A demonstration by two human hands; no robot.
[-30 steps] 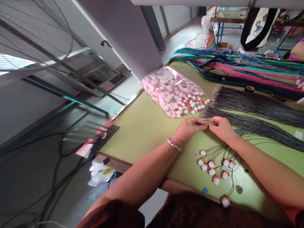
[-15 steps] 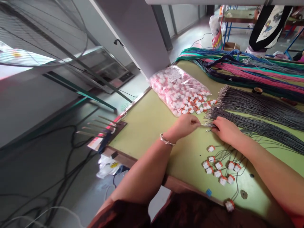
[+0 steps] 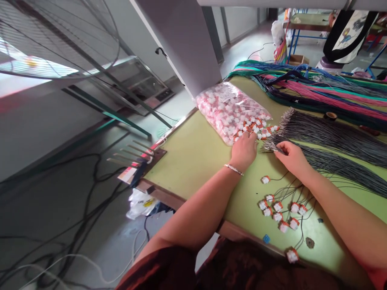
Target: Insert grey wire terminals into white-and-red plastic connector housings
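Observation:
My left hand (image 3: pixel 244 150) reaches over the loose white and orange connectors (image 3: pixel 256 128) at the mouth of a clear bag, fingers stretched out onto the pile and nothing visibly gripped. In my right hand (image 3: pixel 292 158), a few black wires (image 3: pixel 281 151) are pinched between thumb and fingers, their metal terminals pointing left. Those wire ends lie beside a larger bundle of black wires (image 3: pixel 329 161) on the table. Below my right hand, several connectors fitted on black wires (image 3: pixel 278 207) rest on the green tabletop (image 3: pixel 193 161).
The connector bag (image 3: pixel 232 105) lies against a grey pillar (image 3: pixel 187 48). Long coloured wires (image 3: pixel 320 90) stretch across the back, near a tape roll (image 3: pixel 330 116). A pronged metal rack (image 3: pixel 137 155) sits on the left table edge. A fan guard (image 3: pixel 60 44) stands at upper left.
My left hand has moved from the wire ends up and away to the connector pile. My right hand keeps the wires. One wired connector below has shifted slightly.

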